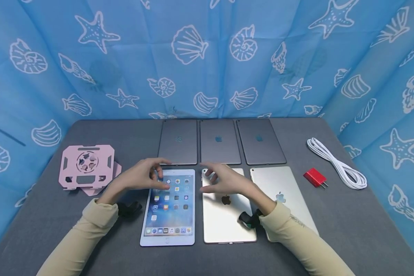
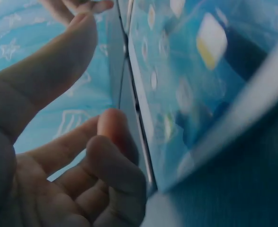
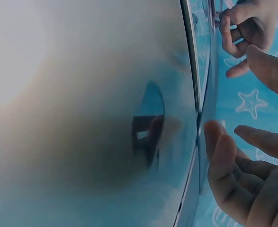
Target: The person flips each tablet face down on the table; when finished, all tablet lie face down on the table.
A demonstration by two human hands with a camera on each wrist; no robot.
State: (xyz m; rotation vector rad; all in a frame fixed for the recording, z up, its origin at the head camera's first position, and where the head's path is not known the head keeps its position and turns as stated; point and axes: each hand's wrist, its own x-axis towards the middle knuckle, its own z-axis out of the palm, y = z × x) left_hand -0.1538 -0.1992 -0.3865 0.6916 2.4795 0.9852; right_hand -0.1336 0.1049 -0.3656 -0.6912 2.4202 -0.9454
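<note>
My left hand (image 1: 143,174) hovers over the upper part of a white tablet (image 1: 169,240) that lies face up with its screen lit and app icons showing. The thumb and fingers are loosely bent and apart, with nothing between them. My right hand (image 1: 225,179) is held in a similar way above a pale tablet (image 1: 227,226) lying face down, its dark apple logo showing. The fingers of the right hand (image 3: 252,179) hold nothing in the right wrist view. Under the right forearm lies another silver tablet (image 1: 279,180), back up and partly hidden by the sleeve.
Three dark grey tablets lie back up in a row behind, the middle tablet (image 1: 220,147) among them. A pink stand (image 1: 105,157) sits at the left. To the right are a red charger plug (image 1: 315,177) and a coiled white cable (image 1: 338,165). A blue curtain (image 1: 134,57) hangs behind the grey table.
</note>
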